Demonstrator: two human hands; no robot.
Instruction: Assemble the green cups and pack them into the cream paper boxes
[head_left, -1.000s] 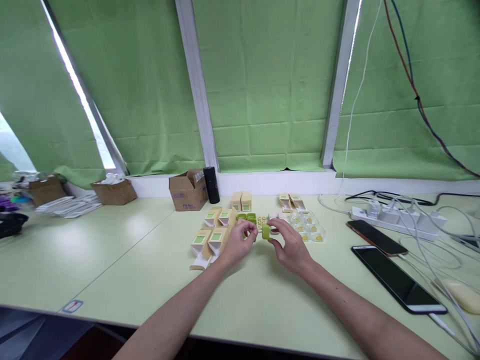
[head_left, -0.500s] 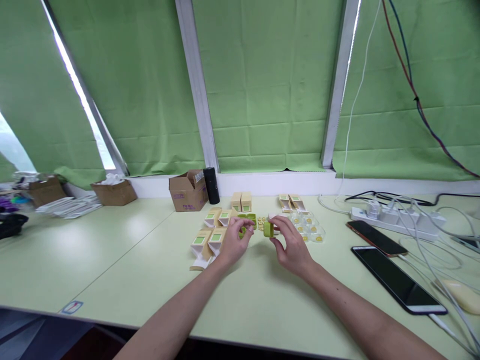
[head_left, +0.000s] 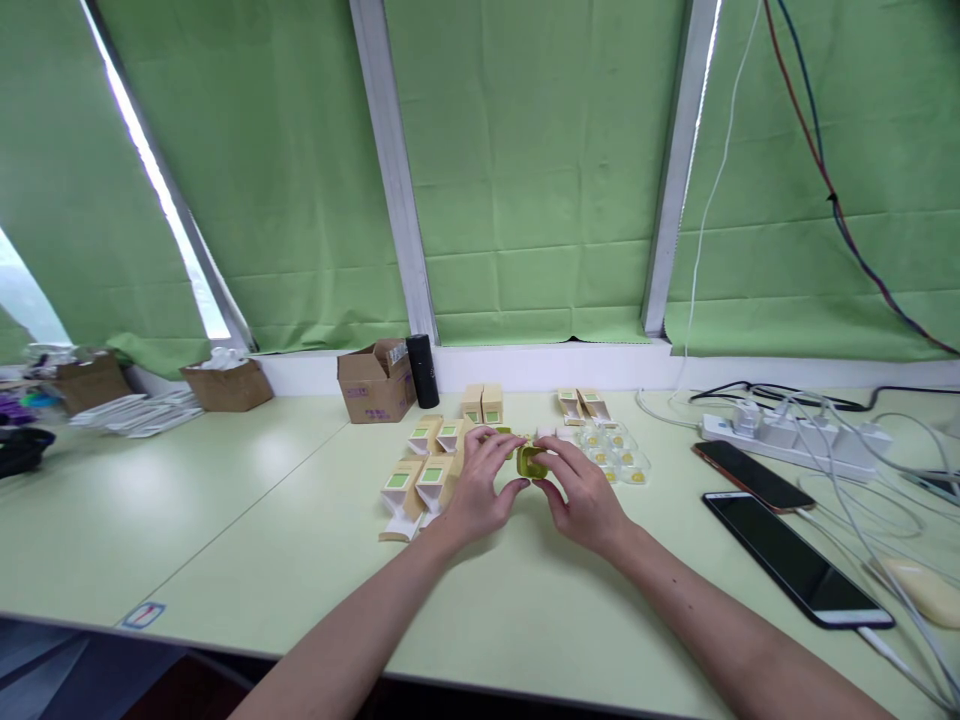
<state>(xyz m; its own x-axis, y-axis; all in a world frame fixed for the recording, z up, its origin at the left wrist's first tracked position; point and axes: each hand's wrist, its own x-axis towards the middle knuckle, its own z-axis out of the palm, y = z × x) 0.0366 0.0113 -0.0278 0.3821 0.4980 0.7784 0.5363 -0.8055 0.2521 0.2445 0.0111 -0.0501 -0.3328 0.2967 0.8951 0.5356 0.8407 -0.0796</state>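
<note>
A small green square case (head_left: 532, 463) is held up just above the table, its hollow side turned partly toward me. My right hand (head_left: 589, 495) pinches its right side between thumb and fingers. From the left, my left hand (head_left: 484, 485) closes its thumb and fingertips on the same case. Behind my left fingers a bit of another green piece (head_left: 501, 430) shows; the rest is hidden. Left of my left hand stand several small tan cartons with green windows (head_left: 433, 475), flaps folded out. Clear plastic packs with yellow round contents (head_left: 616, 455) lie right of my right hand.
More tan cartons (head_left: 482, 402) stand at the back, with two open ones (head_left: 583, 405) farther right. A cardboard box (head_left: 375, 385) and black cylinder (head_left: 423, 372) are back left. Phones (head_left: 795, 560), a power strip (head_left: 795, 445) and loose cables crowd the right side.
My left hand has moved right from the green pieces to meet the green case in my right hand. The case has turned its hollow side more toward me.
</note>
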